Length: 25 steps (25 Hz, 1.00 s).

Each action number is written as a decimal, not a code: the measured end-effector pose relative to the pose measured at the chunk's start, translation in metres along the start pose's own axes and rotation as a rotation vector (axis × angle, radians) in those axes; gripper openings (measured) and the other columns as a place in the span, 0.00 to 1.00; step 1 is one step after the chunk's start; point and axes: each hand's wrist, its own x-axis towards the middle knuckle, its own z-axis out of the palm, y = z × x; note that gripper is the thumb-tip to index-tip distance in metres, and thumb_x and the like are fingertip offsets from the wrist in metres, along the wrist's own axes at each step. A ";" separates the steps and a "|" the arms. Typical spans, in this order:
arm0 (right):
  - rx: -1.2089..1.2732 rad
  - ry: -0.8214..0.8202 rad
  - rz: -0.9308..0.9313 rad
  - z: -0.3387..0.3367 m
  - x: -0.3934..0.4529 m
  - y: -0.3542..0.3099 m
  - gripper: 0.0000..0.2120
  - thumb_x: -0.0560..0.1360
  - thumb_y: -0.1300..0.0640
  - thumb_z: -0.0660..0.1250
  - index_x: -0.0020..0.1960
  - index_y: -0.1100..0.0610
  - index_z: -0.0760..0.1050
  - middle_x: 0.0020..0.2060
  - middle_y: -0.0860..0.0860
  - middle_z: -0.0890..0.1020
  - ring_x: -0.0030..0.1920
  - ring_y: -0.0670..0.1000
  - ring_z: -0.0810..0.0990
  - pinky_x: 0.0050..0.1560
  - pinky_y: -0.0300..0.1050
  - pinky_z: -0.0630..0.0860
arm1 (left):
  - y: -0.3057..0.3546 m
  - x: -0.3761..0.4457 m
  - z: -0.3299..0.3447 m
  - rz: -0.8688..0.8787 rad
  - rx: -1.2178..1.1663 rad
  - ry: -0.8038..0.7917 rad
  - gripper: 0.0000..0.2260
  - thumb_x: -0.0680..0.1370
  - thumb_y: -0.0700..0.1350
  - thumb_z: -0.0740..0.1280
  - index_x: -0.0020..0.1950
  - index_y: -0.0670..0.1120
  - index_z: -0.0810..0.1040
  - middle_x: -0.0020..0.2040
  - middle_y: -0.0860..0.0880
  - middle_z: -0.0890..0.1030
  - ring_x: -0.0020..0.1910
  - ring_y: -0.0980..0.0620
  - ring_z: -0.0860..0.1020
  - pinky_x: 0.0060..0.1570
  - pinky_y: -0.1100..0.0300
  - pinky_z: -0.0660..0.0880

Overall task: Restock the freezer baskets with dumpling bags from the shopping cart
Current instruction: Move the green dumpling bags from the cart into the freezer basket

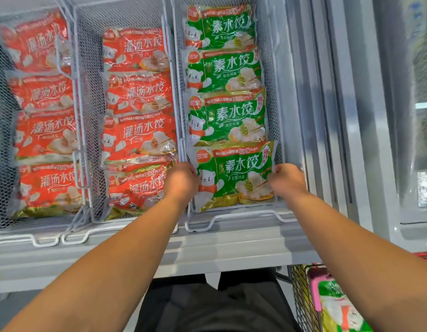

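— So which step is the person on?

— Placing. The left hand point(181, 180) and right hand point(288, 179) each grip a side edge of a green bag point(234, 176), which sits at the near end of the right basket point(231, 220), overlapping the row of green bags point(225, 70) behind it.

— And next?

— Probably letting go and turning to the cart point(303, 298) at the lower right, where another bag point(337, 305) shows.

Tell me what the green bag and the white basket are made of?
The green bag looks like thin, shiny plastic film: it crinkles and glints with light. The white basket seems to be metal wire mesh with a white coating, judging by its fine grid and bent wire rim.
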 end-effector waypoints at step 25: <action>0.571 0.524 -0.161 0.002 -0.222 0.122 0.09 0.71 0.57 0.69 0.51 0.51 0.81 0.45 0.45 0.83 0.47 0.48 0.81 0.54 0.45 0.76 | 0.057 -0.166 -0.003 0.662 -0.071 -0.291 0.10 0.74 0.47 0.69 0.55 0.50 0.83 0.50 0.53 0.84 0.50 0.56 0.80 0.53 0.63 0.73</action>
